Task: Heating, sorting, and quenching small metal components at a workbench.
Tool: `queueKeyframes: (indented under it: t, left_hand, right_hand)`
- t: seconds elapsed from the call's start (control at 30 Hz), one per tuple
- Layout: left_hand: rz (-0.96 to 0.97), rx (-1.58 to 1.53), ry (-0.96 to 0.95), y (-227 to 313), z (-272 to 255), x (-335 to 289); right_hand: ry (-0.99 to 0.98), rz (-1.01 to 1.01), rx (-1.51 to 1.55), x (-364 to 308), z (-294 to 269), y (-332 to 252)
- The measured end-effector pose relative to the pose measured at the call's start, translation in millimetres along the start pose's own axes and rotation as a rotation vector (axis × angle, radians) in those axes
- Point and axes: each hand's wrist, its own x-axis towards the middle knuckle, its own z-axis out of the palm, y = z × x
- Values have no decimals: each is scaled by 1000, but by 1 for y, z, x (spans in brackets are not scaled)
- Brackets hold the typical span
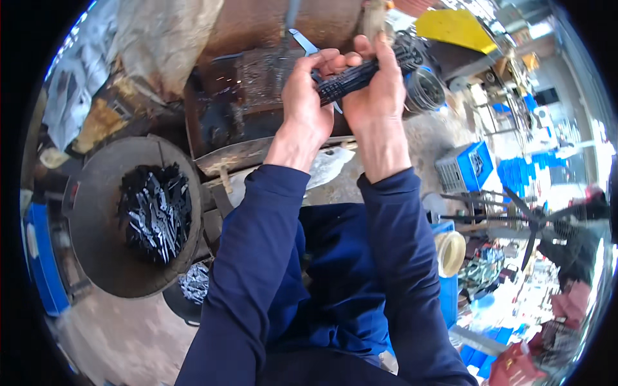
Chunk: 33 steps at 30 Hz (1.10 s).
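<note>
Between my two hands, above a rusty metal trough (pixel 248 149), I hold a stack of dark flat metal pieces (pixel 351 82). The fingers of my left hand (pixel 310 93) curl around the stack's left end. My right hand (pixel 378 93) grips its other end, palm up, thumb along the far side. A pale, shiny, blade-like metal piece (pixel 302 42) sticks out past my left fingers; whether I hold it or it lies behind them, I cannot tell. The stack runs tilted, its right end farther away. My palms hide part of it.
To the left stands a large round basin (pixel 96 219) with many dark and shiny metal pieces. A smaller dark bowl (pixel 177 302) of silvery pieces sits below it. On the right are a wire jar-like container (pixel 425 90), a blue-and-grey crate (pixel 454 172) and a fan (pixel 535 222).
</note>
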Motion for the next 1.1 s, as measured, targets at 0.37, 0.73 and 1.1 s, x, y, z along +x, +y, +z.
queueKeyframes:
  t: [0.37,0.73,1.1]
  left_hand:
    - [-8,555,-508,-33,56,-87]
    - [88,1109,-928,-106,82,-190]
    - [267,951,-819,-123,86,-190]
  right_hand:
    - [-167,-150,-431,-152,-58,-115]
    - [-271,229,-840,-250,-137,-190]
    - [-203,121,-832,-300,-188,-195]
